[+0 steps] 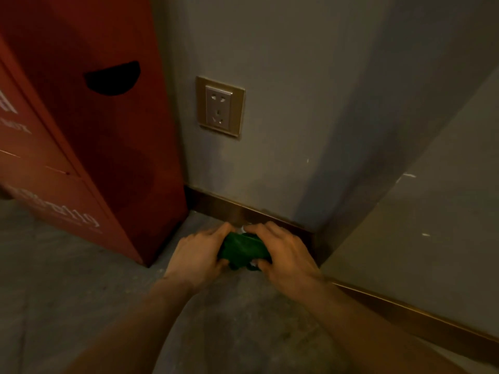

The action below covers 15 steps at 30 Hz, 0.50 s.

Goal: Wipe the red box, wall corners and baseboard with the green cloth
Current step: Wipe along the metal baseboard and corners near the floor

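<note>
A bunched green cloth [242, 249] sits low near the floor, held between both hands. My left hand [198, 256] grips its left side and my right hand [283, 252] grips its right side. The cloth is just in front of the dark brown baseboard [216, 206] that runs along the grey wall. The tall red box [89, 136] stands to the left, its side face against the wall and its corner close to my left hand. A wall corner [318, 184] rises just right of my right hand.
A metal-framed power socket [220, 106] is set in the wall above the cloth. A second wall [432, 211] with its own baseboard [418, 319] runs toward me on the right. The floor [67, 279] is grey.
</note>
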Each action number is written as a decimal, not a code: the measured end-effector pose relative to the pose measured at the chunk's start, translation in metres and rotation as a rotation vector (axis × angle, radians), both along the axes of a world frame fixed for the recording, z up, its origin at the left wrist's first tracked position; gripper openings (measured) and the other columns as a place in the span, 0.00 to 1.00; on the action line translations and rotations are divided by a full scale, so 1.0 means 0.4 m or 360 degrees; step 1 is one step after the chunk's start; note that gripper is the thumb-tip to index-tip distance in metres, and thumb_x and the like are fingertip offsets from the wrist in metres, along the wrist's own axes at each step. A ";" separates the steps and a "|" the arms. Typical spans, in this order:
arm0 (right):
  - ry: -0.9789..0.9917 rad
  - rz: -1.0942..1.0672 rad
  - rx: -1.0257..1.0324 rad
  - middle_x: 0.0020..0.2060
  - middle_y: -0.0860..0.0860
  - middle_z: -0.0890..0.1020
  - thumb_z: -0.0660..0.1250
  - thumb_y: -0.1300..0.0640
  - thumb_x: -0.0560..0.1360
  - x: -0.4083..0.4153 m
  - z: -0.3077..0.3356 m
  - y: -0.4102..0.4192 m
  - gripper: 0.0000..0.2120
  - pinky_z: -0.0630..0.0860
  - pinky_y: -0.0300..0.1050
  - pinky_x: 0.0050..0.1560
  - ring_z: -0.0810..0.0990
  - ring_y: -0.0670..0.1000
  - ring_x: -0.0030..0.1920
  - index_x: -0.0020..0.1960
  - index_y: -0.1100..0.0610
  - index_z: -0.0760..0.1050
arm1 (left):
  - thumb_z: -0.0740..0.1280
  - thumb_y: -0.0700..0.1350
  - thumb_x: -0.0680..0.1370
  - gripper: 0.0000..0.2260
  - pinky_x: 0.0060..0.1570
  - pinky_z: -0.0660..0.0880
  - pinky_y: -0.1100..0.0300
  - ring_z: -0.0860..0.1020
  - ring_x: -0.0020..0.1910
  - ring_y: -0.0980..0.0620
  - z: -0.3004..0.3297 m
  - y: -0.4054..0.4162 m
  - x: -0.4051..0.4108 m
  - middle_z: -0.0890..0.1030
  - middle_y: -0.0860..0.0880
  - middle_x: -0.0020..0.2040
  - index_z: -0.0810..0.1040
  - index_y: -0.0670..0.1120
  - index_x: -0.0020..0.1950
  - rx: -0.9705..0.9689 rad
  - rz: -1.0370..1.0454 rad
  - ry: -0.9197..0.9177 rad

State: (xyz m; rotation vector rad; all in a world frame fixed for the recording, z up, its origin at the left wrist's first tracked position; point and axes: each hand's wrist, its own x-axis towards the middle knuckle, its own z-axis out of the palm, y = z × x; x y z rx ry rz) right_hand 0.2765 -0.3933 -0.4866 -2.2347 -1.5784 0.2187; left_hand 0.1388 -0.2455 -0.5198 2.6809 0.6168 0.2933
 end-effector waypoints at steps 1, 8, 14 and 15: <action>-0.0016 0.0018 0.0007 0.60 0.46 0.74 0.74 0.58 0.70 0.001 -0.008 0.004 0.34 0.75 0.54 0.57 0.75 0.53 0.59 0.71 0.43 0.65 | 0.72 0.54 0.74 0.17 0.42 0.74 0.53 0.79 0.47 0.50 -0.011 0.001 0.001 0.80 0.55 0.51 0.68 0.58 0.56 -0.0009 0.0014 -0.0022; -0.0305 0.0131 -0.0049 0.66 0.52 0.70 0.66 0.58 0.76 0.003 -0.068 0.013 0.35 0.79 0.55 0.45 0.71 0.56 0.57 0.73 0.32 0.55 | 0.73 0.56 0.74 0.20 0.44 0.69 0.58 0.78 0.51 0.54 -0.080 0.013 0.024 0.80 0.55 0.55 0.69 0.60 0.62 -0.0076 -0.0001 -0.0194; -0.0421 0.0069 -0.0171 0.65 0.55 0.72 0.69 0.56 0.75 0.019 -0.101 0.016 0.28 0.79 0.57 0.48 0.73 0.59 0.59 0.70 0.37 0.66 | 0.64 0.72 0.71 0.39 0.69 0.64 0.52 0.68 0.71 0.50 -0.175 0.009 0.025 0.69 0.52 0.73 0.56 0.60 0.78 -0.0078 0.0064 -0.0058; -0.0428 0.0044 -0.0187 0.63 0.56 0.74 0.71 0.56 0.73 0.018 -0.104 0.017 0.29 0.80 0.57 0.46 0.74 0.60 0.58 0.69 0.38 0.68 | 0.62 0.76 0.70 0.43 0.73 0.58 0.51 0.63 0.75 0.49 -0.192 0.007 0.022 0.65 0.52 0.76 0.52 0.59 0.80 -0.0065 0.0104 -0.0034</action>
